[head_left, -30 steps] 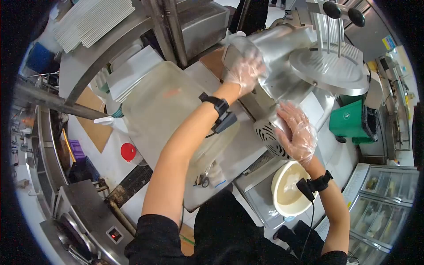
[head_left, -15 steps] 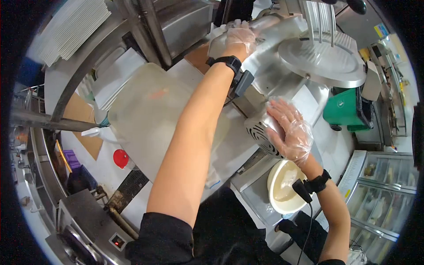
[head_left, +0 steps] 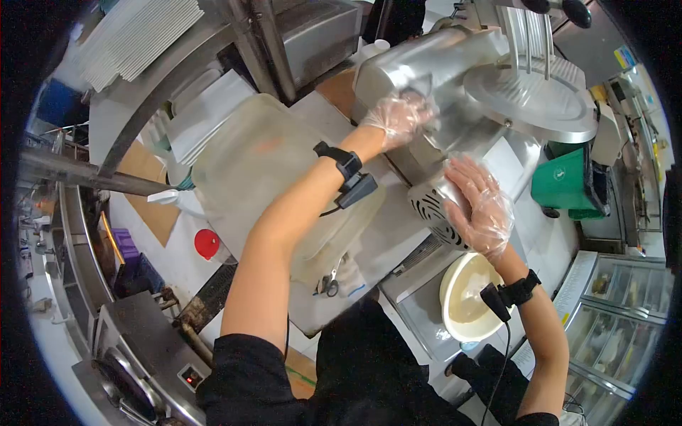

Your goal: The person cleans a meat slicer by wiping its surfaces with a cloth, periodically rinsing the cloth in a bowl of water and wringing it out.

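My left hand (head_left: 401, 119), in a clear plastic glove, is on the metal body of a slicing machine (head_left: 398, 67). Its fingers are bent and blurred, with a greyish, cloth-like patch at the fingertips that I cannot make out. My right hand (head_left: 479, 206), gloved the same way, lies flat with fingers stretched out on the machine's slotted metal housing (head_left: 435, 213). To the right of my left hand is the machine's round metal plate (head_left: 529, 106), with upright rods above it.
A large translucent tub (head_left: 249, 170) stands left of the machine, with scissors (head_left: 329, 284) near its front. Below my right hand is a white bowl (head_left: 462, 323) of cloudy liquid. A green bin (head_left: 561, 181) stands at right, a red-lidded container (head_left: 207, 243) at left.
My left hand has moved back toward me and down along the machine's body, its elbow swinging left. The right hand keeps its place on the housing. The view has shifted slightly.
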Motion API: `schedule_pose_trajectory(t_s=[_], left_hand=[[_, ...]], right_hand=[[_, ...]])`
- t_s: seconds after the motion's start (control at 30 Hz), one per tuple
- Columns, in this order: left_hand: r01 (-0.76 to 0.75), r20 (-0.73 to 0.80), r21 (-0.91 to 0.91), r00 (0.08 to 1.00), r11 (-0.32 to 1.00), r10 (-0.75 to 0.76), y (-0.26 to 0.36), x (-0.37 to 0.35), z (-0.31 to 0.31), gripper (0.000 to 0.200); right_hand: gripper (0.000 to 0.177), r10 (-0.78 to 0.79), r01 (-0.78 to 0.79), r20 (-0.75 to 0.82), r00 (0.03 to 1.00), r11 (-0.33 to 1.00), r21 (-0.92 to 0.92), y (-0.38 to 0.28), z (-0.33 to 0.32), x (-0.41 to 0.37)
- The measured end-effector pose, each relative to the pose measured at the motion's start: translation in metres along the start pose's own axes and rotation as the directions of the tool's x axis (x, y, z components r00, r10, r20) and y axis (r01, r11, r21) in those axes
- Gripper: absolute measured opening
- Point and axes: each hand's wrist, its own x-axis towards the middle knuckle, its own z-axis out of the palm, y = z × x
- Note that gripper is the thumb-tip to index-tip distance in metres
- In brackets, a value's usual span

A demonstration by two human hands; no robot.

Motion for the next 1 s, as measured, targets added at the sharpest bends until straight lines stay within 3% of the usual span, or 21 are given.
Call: schedule_pose_trajectory(t_s=[0.13,0.2,0.23,0.3,0.33,0.43,0.47,0.53,0.57,0.63,0.67,0.7,0.73,0.77,0.8,0.83,0.87,0.9,0.93,0.97,1.0], left_hand=[[0.177,-0.164,-0.057,0.969,0.982,-0.185,-0.005,0.006,0.012,0.056],[0.464,-0.250,-0.291,0.807,0.837,-0.535,0.004,0.015,0.021,0.064],[0.512,-0.432,-0.222,0.711,0.830,-0.554,0.002,0.019,0.027,0.066],[0.462,-0.405,-0.627,0.495,0.627,-0.769,-0.001,0.025,0.034,0.060],[0.471,-0.452,-0.655,0.381,0.590,-0.806,-0.001,0.027,0.035,0.051],[0.274,-0.383,-0.844,0.293,0.461,-0.876,-0.004,0.027,0.049,0.054],[0.304,-0.545,-0.741,0.250,0.599,-0.801,-0.011,0.025,0.060,0.050],[0.637,-0.180,-0.626,0.444,0.451,-0.878,-0.013,-0.002,0.067,0.045],[0.635,0.172,-0.772,0.226,0.011,-0.959,-0.013,-0.004,0.057,0.041],[0.297,0.272,-0.928,0.135,-0.223,-0.953,-0.018,-0.015,0.093,0.043],[0.292,0.271,-0.930,0.140,-0.222,-0.952,-0.030,-0.015,0.099,0.043],[0.672,0.453,-0.733,0.370,-0.103,-0.811,-0.053,-0.016,0.101,0.040],[0.881,0.674,-0.445,0.449,0.162,-0.586,-0.075,-0.018,0.103,0.041],[0.855,0.867,-0.152,0.356,0.496,-0.348,-0.086,-0.018,0.105,0.046],[0.755,0.438,-0.435,0.654,0.491,-0.617,-0.054,-0.034,0.114,0.042],[0.534,-0.132,-0.617,0.654,0.578,-0.745,-0.016,-0.046,0.121,0.039],[0.542,-0.144,-0.625,0.628,0.562,-0.765,-0.011,-0.034,0.111,0.032],[0.597,0.112,-0.789,0.369,0.142,-0.923,-0.009,-0.009,0.098,0.030],[0.514,0.412,-0.802,0.106,-0.305,-0.905,-0.014,0.010,0.091,0.028],[0.538,-0.293,-0.619,0.517,0.572,-0.804,-0.029,-0.018,0.147,0.025],[0.443,-0.017,-0.882,0.309,0.160,-0.951,-0.031,-0.006,0.100,0.028]], right_hand=[[0.048,0.003,-0.003,-0.003,1.000,1.000,-0.017,-0.002,0.000,0.002],[0.048,0.008,-0.008,-0.015,1.000,1.000,-0.005,-0.001,0.001,0.001],[0.048,0.008,-0.008,-0.013,1.000,1.000,-0.008,0.000,0.000,0.001],[0.047,0.003,-0.002,-0.023,1.000,1.000,0.019,0.000,-0.001,0.000],[0.047,0.005,-0.004,-0.020,1.000,1.000,0.023,0.001,-0.001,0.001],[0.046,0.002,0.001,-0.047,0.999,0.998,0.058,0.003,-0.001,0.001],[0.045,0.007,-0.004,-0.052,0.999,0.998,0.058,0.002,-0.001,0.000],[0.045,0.012,-0.008,-0.063,0.998,0.998,0.056,0.003,-0.002,0.000],[0.045,0.008,-0.004,-0.066,0.998,0.998,0.059,0.003,-0.001,0.000],[0.045,0.003,0.001,-0.071,0.997,0.998,0.056,0.005,-0.001,0.000],[0.045,0.008,-0.004,-0.065,0.998,0.998,0.063,0.005,-0.002,0.000],[0.045,0.013,-0.009,-0.053,0.999,0.997,0.074,0.004,-0.002,-0.001],[0.045,0.012,-0.009,-0.050,0.999,0.997,0.071,0.004,-0.002,-0.001],[0.045,0.008,-0.004,-0.049,0.999,0.997,0.075,0.004,-0.002,-0.001],[0.045,0.004,0.000,-0.052,0.999,0.997,0.079,0.004,-0.002,0.000],[0.045,0.005,-0.001,-0.054,0.999,0.997,0.080,0.003,-0.002,0.000],[0.045,0.008,-0.004,-0.046,0.999,0.997,0.077,0.003,-0.003,0.001],[0.045,0.010,-0.007,-0.037,0.999,0.997,0.076,0.002,-0.003,0.001],[0.045,0.007,-0.005,-0.036,0.999,0.997,0.081,0.001,-0.003,0.001],[0.045,0.007,-0.004,-0.039,0.999,0.997,0.080,0.000,-0.004,0.001],[0.045,0.007,-0.004,-0.044,0.999,0.997,0.076,0.000,-0.004,0.001]])
